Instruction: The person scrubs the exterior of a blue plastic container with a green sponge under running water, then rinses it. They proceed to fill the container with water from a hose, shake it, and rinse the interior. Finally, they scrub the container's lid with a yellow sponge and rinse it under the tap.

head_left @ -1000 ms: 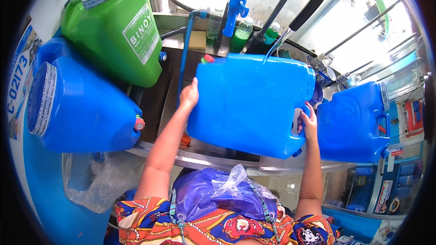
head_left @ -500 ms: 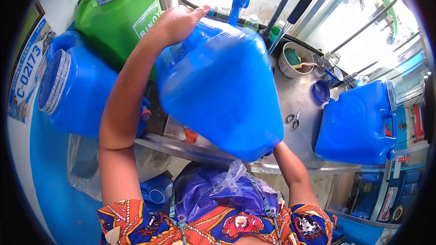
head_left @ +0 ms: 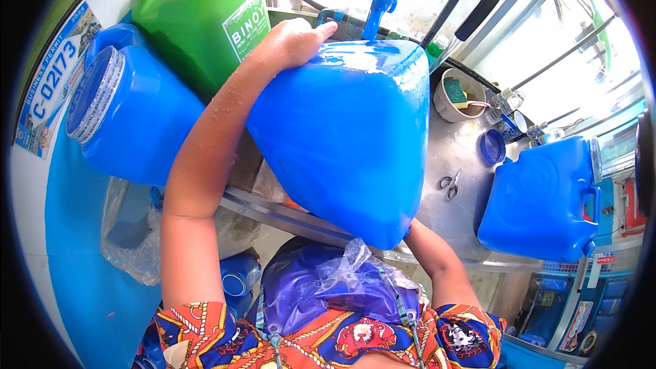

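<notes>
Orange-and-blue rope-print short sleeves (head_left: 471, 331), purple apron (head_left: 297, 290), teal-striped straps (head_left: 260, 307)

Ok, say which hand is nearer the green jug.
Left. The left hand is right of the green jug, atop the held blue jug; the right hand is hidden, its wrist by that jug's bottom corner, farther.

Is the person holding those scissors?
No, the scissors lie on the metal counter, to the right of the tilted blue jug that the left hand is touching.
</notes>
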{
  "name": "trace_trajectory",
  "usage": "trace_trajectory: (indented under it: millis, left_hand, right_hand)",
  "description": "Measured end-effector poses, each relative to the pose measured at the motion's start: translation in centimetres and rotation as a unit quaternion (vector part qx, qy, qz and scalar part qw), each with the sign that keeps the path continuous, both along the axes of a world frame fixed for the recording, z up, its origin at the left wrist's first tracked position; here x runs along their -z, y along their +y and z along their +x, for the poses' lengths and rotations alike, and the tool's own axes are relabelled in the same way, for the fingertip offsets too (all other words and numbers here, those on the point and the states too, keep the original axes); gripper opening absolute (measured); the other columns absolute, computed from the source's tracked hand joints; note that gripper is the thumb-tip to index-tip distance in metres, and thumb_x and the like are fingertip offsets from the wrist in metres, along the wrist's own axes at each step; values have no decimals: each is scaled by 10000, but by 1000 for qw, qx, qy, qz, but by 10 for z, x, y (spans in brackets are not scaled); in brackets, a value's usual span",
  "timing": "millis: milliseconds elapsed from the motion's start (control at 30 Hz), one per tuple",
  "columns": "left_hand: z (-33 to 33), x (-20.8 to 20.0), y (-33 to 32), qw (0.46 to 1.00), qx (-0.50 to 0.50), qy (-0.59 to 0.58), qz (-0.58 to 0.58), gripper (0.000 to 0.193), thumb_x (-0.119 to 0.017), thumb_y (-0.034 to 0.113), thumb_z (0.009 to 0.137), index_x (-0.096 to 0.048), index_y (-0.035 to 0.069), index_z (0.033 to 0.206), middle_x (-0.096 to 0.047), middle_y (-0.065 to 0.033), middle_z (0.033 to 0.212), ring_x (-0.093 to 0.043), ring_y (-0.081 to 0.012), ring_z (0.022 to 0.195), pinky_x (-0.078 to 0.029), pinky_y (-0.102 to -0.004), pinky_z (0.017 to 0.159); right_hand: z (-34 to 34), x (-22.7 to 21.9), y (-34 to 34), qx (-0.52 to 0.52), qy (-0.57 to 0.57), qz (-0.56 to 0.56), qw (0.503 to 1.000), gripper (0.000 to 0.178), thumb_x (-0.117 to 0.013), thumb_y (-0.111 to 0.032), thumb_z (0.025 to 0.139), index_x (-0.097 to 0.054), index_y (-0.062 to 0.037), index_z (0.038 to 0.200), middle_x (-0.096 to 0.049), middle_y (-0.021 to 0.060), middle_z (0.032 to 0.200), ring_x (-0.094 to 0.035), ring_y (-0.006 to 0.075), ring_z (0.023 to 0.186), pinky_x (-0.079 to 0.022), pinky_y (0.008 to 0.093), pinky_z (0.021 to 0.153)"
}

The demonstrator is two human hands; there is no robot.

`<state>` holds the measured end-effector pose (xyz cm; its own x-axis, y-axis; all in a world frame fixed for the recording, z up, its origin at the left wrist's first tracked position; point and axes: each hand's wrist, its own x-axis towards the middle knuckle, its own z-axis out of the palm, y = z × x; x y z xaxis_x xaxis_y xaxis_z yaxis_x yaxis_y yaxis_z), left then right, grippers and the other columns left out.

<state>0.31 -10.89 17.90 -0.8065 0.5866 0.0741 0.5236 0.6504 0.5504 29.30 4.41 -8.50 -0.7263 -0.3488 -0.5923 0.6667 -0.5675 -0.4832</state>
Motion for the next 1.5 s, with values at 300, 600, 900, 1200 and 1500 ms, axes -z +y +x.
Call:
trace_trajectory:
  millis: [300, 600, 900, 1200, 1500]
  left_hand:
    - [11, 9, -52, 988, -56, -95, 108, 641, -490, 536, 942, -700, -64, 865, -578, -103, 642, -515, -164, 590, -413, -302, 587]
    - [19, 200, -104, 888, -135, -340, 278, 430, -465, 389, 1002, -704, 34, 967, -672, -43, 877, -593, -143, 782, -471, -297, 771]
    - [89, 284, 10, 951, -95, -210, 206, 627, -570, 406, 915, -496, -50, 1339, -497, -301, 1345, -475, -385, 1280, -365, -420, 1081]
    - [91, 207, 59, 971, 44, -223, 75, 1236, -835, 506, 631, -112, 86, 1541, -277, -246, 1522, -326, -372, 1398, -306, -448, 1139]
    - [97, 229, 81, 963, 99, -244, 61, 1203, -823, 503, 663, -114, 93, 1543, -306, -224, 1513, -301, -361, 1410, -279, -448, 1153]
  right_hand:
    - [-1, -29, 55, -6, 8, 62, 998, 428, -470, -250, 1004, -455, -31, 1372, -618, 119, 1221, -616, 225, 1065, -521, 358, 891]
    - [-11, -86, 190, 228, 137, 347, 899, 497, -557, -8, 821, -474, -39, 1311, -605, 57, 858, -569, 102, 624, -493, 222, 553]
    - [-37, -123, 81, 261, 132, 302, 908, 737, -620, 18, 783, -263, -176, 1398, -526, 90, 830, -510, 161, 544, -441, 302, 444]
    - [-80, -129, 54, 13, 152, 559, 815, 465, -627, -191, 922, -468, -61, 1339, -632, 125, 866, -638, 187, 608, -552, 324, 550]
    - [-183, -92, 132, 97, -52, 432, 895, 339, -600, -316, 913, -646, 1, 1021, -698, 133, 900, -691, 269, 782, -569, 405, 696]
